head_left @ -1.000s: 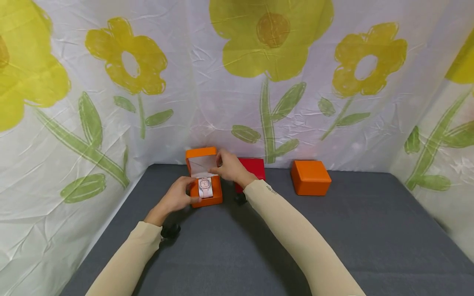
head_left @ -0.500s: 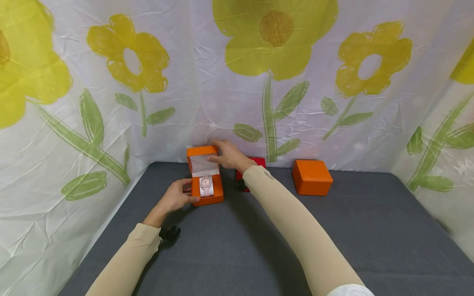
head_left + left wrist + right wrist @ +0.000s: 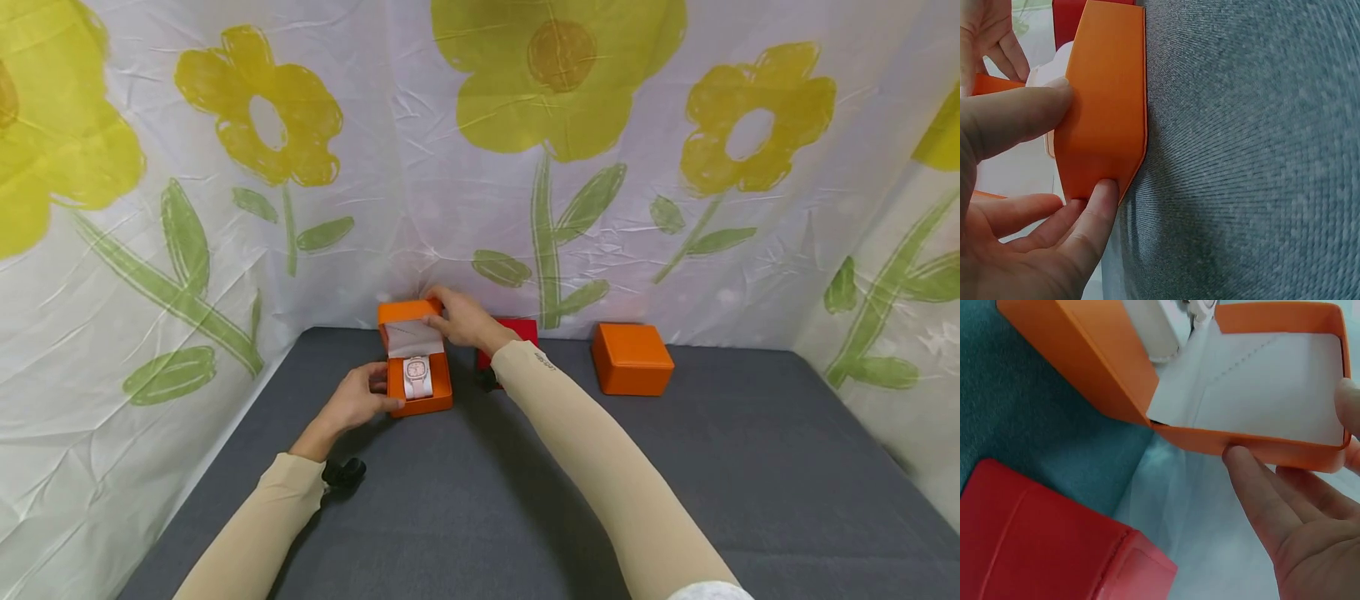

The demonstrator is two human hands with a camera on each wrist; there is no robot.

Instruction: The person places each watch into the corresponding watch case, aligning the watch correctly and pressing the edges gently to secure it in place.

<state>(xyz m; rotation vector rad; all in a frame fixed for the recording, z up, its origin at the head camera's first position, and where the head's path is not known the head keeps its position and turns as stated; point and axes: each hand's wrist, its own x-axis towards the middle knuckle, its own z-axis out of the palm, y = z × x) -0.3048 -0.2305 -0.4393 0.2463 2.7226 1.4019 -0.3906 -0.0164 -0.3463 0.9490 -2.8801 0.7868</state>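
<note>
Head view, nearest first: the left hand (image 3: 358, 398) grips the base of the open orange box (image 3: 420, 385) on the grey table (image 3: 525, 500), thumb and fingers pinching its near wall. A white watch (image 3: 417, 376) sits on the cushion inside. Behind it, the right hand (image 3: 465, 319) pinches the upright lid (image 3: 408, 321) at its top edge, thumb inside and fingers behind. Just past that hand sits a red box (image 3: 517, 332), and farther right a closed orange box (image 3: 630, 358). If the lid drops fast it could, I judge, nip the left thumb; a weak hold could let the base skid.
</note>
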